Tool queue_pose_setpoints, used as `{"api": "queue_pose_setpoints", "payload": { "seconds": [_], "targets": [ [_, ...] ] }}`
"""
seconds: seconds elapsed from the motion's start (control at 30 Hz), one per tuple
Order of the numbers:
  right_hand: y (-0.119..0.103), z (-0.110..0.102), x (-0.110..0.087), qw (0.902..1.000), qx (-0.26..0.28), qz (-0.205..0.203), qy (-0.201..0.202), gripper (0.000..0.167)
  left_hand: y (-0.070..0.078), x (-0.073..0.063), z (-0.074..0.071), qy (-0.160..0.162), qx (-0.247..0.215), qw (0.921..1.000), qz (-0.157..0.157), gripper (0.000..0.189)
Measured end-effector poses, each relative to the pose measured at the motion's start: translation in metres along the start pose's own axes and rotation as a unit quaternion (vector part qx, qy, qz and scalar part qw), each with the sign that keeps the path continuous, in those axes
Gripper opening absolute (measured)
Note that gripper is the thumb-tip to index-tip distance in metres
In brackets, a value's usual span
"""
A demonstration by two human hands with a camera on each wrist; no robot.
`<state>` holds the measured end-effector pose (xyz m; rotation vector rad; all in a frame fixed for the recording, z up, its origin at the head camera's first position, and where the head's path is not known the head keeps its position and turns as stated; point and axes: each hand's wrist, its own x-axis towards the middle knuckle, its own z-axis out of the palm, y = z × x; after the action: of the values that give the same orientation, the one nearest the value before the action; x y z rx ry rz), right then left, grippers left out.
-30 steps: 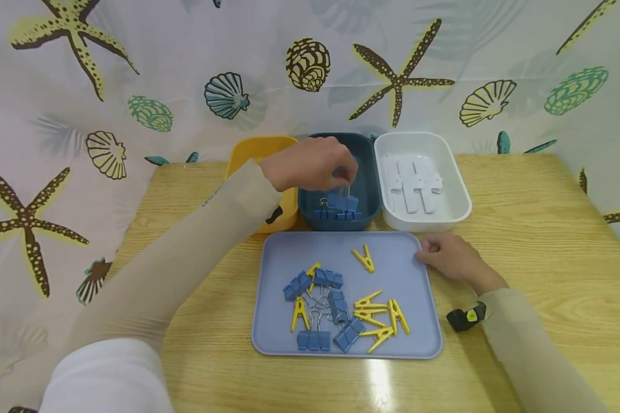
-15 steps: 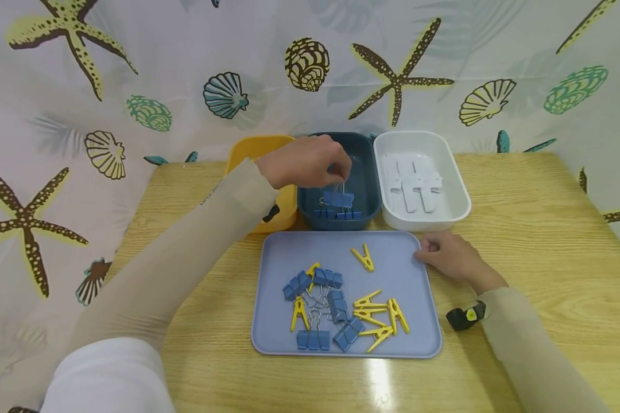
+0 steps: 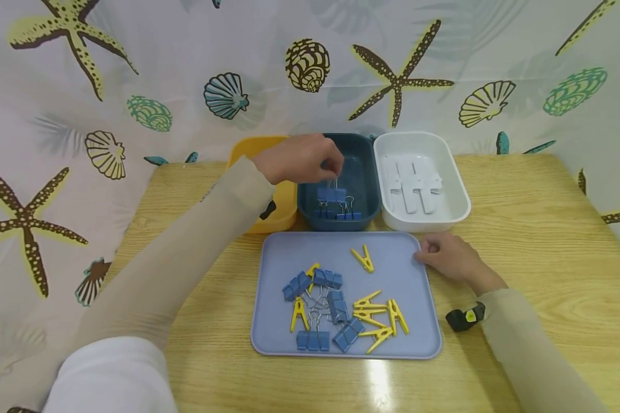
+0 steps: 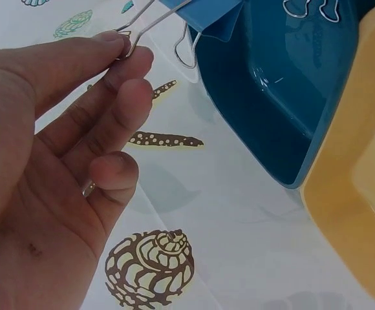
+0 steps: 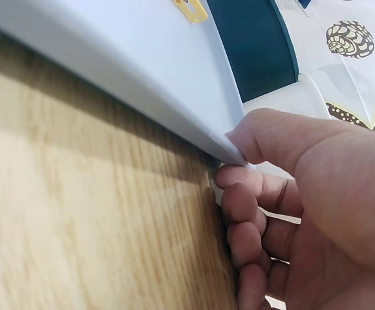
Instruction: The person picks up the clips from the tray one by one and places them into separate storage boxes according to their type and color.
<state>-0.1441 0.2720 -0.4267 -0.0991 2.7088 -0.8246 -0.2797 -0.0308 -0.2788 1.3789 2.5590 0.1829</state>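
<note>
In the head view, the left hand (image 3: 305, 159) pinches a blue binder clip (image 3: 332, 195) by its wire handles at the dark blue bin (image 3: 363, 172); more clips (image 3: 348, 217) sit inside. The right hand (image 3: 456, 259) grips the tray (image 3: 392, 246) near its far right corner.

In the left wrist view, thumb and forefinger close on the wire, the other fingers loosely bent.

In the right wrist view, the thumb presses the rim, fingers curled beside it above the bench (image 5: 77, 213).

Wood-grain table (image 3: 537, 229) here, glare patch (image 3: 379, 384) on its near side, pale sheet (image 3: 268, 34) behind printed with starfish (image 3: 396, 81) and shells (image 3: 226, 96).
</note>
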Motion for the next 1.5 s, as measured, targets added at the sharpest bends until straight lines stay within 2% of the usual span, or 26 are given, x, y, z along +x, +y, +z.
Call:
{"api": "queue_pose_setpoints", "payload": {
  "seconds": [0.43, 0.63, 1.5],
  "targets": [
    [-0.002, 0.0, -0.001, 1.0, -0.007, 0.003, 0.002, 0.024, -0.006, 0.002, 0.004, 0.006, 0.011, 0.9999, -0.006, 0.014],
    [-0.001, 0.0, -0.001, 0.9999, -0.01, 0.004, 0.004, 0.024, -0.008, 0.004, 0.005, 0.007, 0.001, 1.0, -0.005, 0.014],
    [-0.001, 0.0, -0.002, 1.0, -0.006, -0.004, 0.004, 0.024, -0.022, 0.012, 0.012, -0.006, -0.011, 0.9995, -0.027, 0.016]
  ]
}}
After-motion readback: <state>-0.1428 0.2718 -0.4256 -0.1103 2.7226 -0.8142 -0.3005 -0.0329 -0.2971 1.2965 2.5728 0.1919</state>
